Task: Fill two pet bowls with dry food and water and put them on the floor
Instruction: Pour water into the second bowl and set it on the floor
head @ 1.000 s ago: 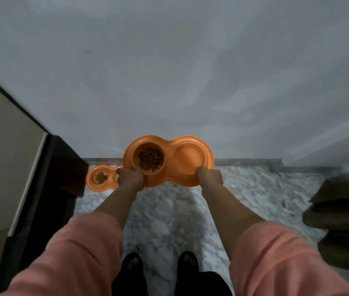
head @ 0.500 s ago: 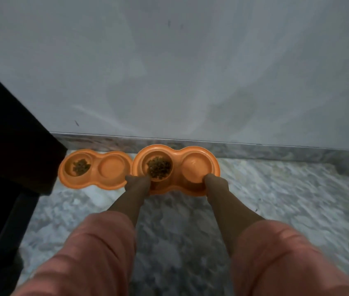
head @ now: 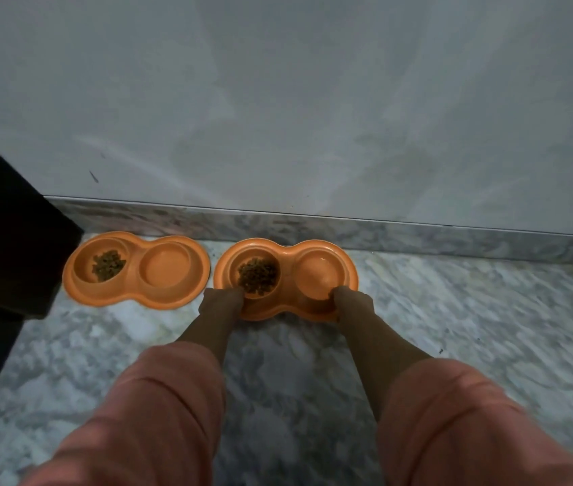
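Note:
Two orange double pet bowls lie side by side by the wall. The right bowl (head: 290, 249) holds brown dry food (head: 257, 275) in its left cup and what looks like water (head: 320, 271) in its right cup. My left hand (head: 222, 301) grips its near left rim and my right hand (head: 351, 301) grips its near right rim. It sits on or just above the marble floor. The left bowl (head: 138, 296) rests on the floor with dry food (head: 108, 264) in its left cup; its right cup looks bare or holds clear water.
A grey wall (head: 313, 100) with a marble skirting (head: 418, 236) runs behind the bowls. Dark furniture (head: 4, 240) stands at the left, close to the left bowl. Grey marble floor (head: 471, 327) stretches to the right and toward me.
Both hands have lowered the right bowl from the air down to the floor beside the left bowl. My view has dropped closer to the floor.

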Demonstrator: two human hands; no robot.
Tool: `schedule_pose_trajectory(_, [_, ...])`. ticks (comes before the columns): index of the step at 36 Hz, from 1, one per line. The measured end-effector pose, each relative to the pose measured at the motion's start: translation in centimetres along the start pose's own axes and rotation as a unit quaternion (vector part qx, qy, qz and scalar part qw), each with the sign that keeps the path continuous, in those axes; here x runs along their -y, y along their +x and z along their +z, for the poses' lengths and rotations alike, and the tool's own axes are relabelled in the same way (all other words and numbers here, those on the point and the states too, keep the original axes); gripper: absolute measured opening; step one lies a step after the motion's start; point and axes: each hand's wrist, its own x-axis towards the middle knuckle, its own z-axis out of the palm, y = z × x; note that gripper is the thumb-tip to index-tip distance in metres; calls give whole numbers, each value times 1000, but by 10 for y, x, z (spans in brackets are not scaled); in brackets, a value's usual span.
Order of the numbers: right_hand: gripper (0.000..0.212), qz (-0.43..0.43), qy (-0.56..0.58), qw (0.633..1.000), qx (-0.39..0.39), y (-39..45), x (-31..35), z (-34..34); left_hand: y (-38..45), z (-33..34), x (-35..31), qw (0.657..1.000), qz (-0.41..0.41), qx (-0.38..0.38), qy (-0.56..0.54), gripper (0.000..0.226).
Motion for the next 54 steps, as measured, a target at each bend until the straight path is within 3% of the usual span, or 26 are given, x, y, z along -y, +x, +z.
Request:
schedule_pose_trajectory(23, [45,-19,-55,998,7,44,-6,28,20,9,-8,989,17,-24,143,45])
schedule_pose_trajectory(30, [53,-37,-83,996,10,47,-9,29,15,12,-13,993,-10,-35,115,47])
schedule_pose_trajectory(35, [66,-66,-121,990,6,35,-1,25,1,12,-20,994,-23,-36,102,62])
schedule_pose_trajectory(41, [70,-96,-85,992,12,-25,37,1,-56,-19,-46,989,54,-52,129,63])
schedule_pose_trajectory(48, [69,-98,-80,991,37,-161,97,-53,-170,-97,-113,992,49,-45,104,52])
schedule_pose_trajectory(54, [63,-127,-84,988,33,-293,151,-105,-286,-168,-182,994,54,-33,91,64])
